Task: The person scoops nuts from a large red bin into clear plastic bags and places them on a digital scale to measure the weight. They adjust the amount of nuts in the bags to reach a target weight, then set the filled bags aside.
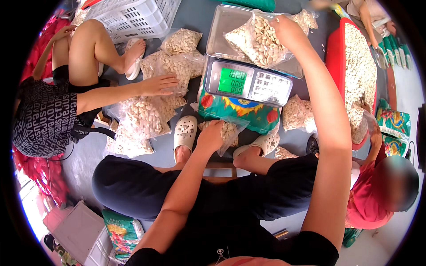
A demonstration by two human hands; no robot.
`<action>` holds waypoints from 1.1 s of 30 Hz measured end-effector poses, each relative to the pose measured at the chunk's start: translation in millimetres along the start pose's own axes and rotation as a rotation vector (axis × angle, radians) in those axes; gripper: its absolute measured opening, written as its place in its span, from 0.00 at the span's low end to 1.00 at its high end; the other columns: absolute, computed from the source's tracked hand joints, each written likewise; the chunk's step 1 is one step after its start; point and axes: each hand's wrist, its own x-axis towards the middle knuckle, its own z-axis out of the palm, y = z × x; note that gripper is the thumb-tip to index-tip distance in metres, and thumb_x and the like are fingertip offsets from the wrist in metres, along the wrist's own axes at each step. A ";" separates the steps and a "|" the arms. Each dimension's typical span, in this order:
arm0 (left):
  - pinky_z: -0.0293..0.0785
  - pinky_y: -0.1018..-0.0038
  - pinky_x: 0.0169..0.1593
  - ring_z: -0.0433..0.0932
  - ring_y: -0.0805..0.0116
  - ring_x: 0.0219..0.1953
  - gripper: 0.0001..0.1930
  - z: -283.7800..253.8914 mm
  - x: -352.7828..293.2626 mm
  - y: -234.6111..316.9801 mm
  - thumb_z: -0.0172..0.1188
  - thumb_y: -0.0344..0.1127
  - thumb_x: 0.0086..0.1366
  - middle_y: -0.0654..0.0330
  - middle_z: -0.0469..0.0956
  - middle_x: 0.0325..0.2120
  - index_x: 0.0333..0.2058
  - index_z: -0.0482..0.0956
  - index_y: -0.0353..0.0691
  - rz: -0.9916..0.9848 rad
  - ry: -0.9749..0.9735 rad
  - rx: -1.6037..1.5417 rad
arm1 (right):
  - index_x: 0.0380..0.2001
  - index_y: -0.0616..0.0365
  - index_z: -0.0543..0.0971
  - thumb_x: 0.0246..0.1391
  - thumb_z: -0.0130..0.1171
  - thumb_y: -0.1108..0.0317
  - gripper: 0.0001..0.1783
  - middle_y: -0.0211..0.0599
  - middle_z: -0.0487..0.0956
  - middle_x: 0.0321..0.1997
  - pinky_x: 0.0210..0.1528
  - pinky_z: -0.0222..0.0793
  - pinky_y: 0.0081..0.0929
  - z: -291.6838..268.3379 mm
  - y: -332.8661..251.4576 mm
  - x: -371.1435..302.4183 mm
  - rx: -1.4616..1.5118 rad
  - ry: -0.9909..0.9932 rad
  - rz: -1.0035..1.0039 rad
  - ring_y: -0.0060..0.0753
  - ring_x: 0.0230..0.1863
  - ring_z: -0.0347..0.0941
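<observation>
A clear plastic bag of pale, flat seeds that look like pumpkin seeds (257,40) rests on the metal pan of a digital scale (217,33). My right hand (286,31) reaches over the pan, its fingers closed on the bag's upper right edge. The scale's green display (234,81) is lit. Between my feet, below the scale, my left hand (211,136) grips the top of a smaller seed bag (228,133), partly hiding it. Another seed bag (306,20) lies by the pan's right corner, behind my right hand.
Filled seed bags (148,113) pile up at left, where a co-worker's hand (159,84) rests. A red tub of loose seeds (339,66) stands at right, with another person reaching in. A white crate (133,20) is at far left. Under the scale lies a green sack (239,106).
</observation>
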 end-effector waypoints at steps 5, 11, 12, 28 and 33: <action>0.72 0.62 0.48 0.73 0.51 0.49 0.26 1.7 -1.3 -0.1 0.49 0.24 0.53 0.55 0.69 0.53 0.54 0.69 0.38 0.020 -0.009 0.016 | 0.43 0.57 0.74 0.59 0.48 0.54 0.19 0.54 0.78 0.39 0.44 0.67 0.42 1.4 19.3 -0.7 0.166 0.099 0.006 0.56 0.43 0.73; 0.69 0.63 0.52 0.70 0.49 0.51 0.27 -4.0 -5.3 9.1 0.50 0.21 0.49 0.52 0.70 0.51 0.53 0.71 0.39 -0.029 -0.019 -0.024 | 0.43 0.49 0.75 0.59 0.47 0.54 0.16 0.48 0.79 0.38 0.43 0.68 0.40 -1.6 12.4 -9.4 0.168 0.092 0.006 0.54 0.42 0.74; 0.69 0.63 0.52 0.70 0.49 0.51 0.27 -1.4 -4.9 6.2 0.50 0.21 0.50 0.52 0.69 0.52 0.53 0.71 0.39 -0.029 -0.013 -0.024 | 0.43 0.49 0.75 0.60 0.47 0.54 0.15 0.47 0.79 0.38 0.43 0.68 0.39 -4.5 9.6 -11.1 0.186 0.090 0.021 0.54 0.42 0.74; 0.69 0.64 0.53 0.70 0.52 0.53 0.27 -7.1 -6.5 9.7 0.50 0.23 0.51 0.51 0.68 0.54 0.54 0.69 0.36 -0.013 -0.035 -0.008 | 0.41 0.52 0.77 0.57 0.52 0.54 0.16 0.46 0.79 0.35 0.42 0.69 0.37 -23.2 1.8 -40.4 0.426 0.233 0.033 0.49 0.39 0.75; 0.69 0.64 0.53 0.70 0.51 0.53 0.27 -3.8 -4.3 8.4 0.49 0.23 0.52 0.51 0.68 0.54 0.54 0.70 0.36 0.004 -0.020 -0.020 | 0.40 0.49 0.77 0.56 0.53 0.54 0.14 0.48 0.79 0.34 0.42 0.69 0.40 -23.6 -13.9 -23.9 0.437 0.259 0.135 0.51 0.39 0.75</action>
